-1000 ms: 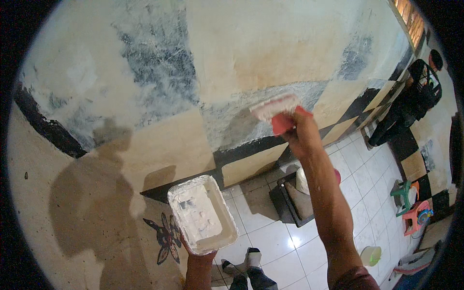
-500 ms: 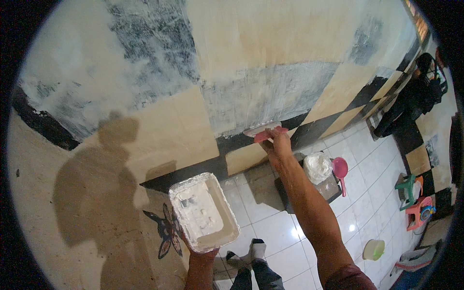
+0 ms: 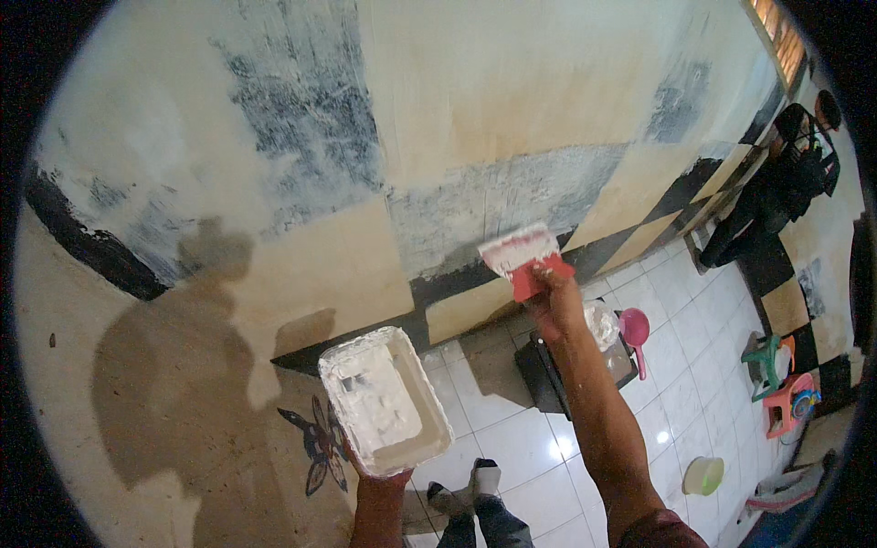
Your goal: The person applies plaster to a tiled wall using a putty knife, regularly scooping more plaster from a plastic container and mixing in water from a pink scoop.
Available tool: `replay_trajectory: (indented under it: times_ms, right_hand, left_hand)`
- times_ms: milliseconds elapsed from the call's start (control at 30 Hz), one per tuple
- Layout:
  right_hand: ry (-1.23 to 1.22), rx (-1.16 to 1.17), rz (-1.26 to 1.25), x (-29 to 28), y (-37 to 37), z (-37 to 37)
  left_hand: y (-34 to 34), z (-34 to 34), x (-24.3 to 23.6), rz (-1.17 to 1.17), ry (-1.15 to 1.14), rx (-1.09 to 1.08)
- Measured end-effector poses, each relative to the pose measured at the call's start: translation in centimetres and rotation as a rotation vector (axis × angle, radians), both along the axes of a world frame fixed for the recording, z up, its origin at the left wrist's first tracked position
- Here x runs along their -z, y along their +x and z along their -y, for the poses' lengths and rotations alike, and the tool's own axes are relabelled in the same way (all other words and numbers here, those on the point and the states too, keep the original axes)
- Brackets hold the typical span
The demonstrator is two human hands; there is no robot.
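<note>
My left hand (image 3: 379, 479) grips a rectangular tub (image 3: 427, 402) from below at its near end. White paste (image 3: 384, 402) lies inside the tub and is smeared over its rim. In my right hand (image 3: 557, 300) is a red-handled putty knife (image 3: 527, 259), its wide blade coated with white paste. The blade appears in front of the lower wall, just off the surface. Behind it, a thin white film partly covers a dark painted square (image 3: 493, 196) on the checkered wall (image 3: 475, 82).
A dark box (image 3: 541, 373) stands on the tiled floor below my right forearm, with a white plastic bag (image 3: 600, 323) and a pink dipper (image 3: 634, 324) on it. To the right are small green (image 3: 766, 367) and pink (image 3: 787, 402) stools and a pale bucket (image 3: 702, 475).
My right hand has drawn the putty knife away from the wall and slightly right, turning the coated blade face into view. The tub in my left hand stays nearly still.
</note>
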State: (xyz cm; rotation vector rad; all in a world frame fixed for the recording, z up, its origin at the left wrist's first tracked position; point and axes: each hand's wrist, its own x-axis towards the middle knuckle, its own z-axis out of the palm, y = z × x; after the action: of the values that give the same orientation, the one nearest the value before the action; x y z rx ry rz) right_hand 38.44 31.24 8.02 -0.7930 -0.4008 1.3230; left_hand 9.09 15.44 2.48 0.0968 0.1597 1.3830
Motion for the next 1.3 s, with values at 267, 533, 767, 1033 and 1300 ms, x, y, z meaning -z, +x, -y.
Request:
replay_trajectory:
  times_ms: [267, 533, 767, 1033, 1300]
  right_hand:
    - [-0.188, 0.116, 0.049, 5.0, 2.0, -5.1]
    - [0.007, 0.192, 0.231, -14.4, 1.7, -4.5]
    - [0.032, 0.089, 0.127, -1.0, 0.9, -0.8]
    - [-0.122, 0.134, 0.145, -0.4, -3.2, -5.4]
    - [0.132, 0.275, 0.405, -9.5, -3.7, -2.5]
  left_hand:
    - [0.0, 0.2, 1.3, 0.018, -0.016, 0.06]
    - [0.4, -0.5, -0.8, 0.019, 0.029, 0.092]
    - [-0.1, 0.1, 0.5, 0.021, 0.035, 0.09]
    - [-0.6, 0.3, 1.7, -0.003, 0.03, 0.105]
    - [0.0, -0.4, 0.6, 0.016, 0.084, 0.081]
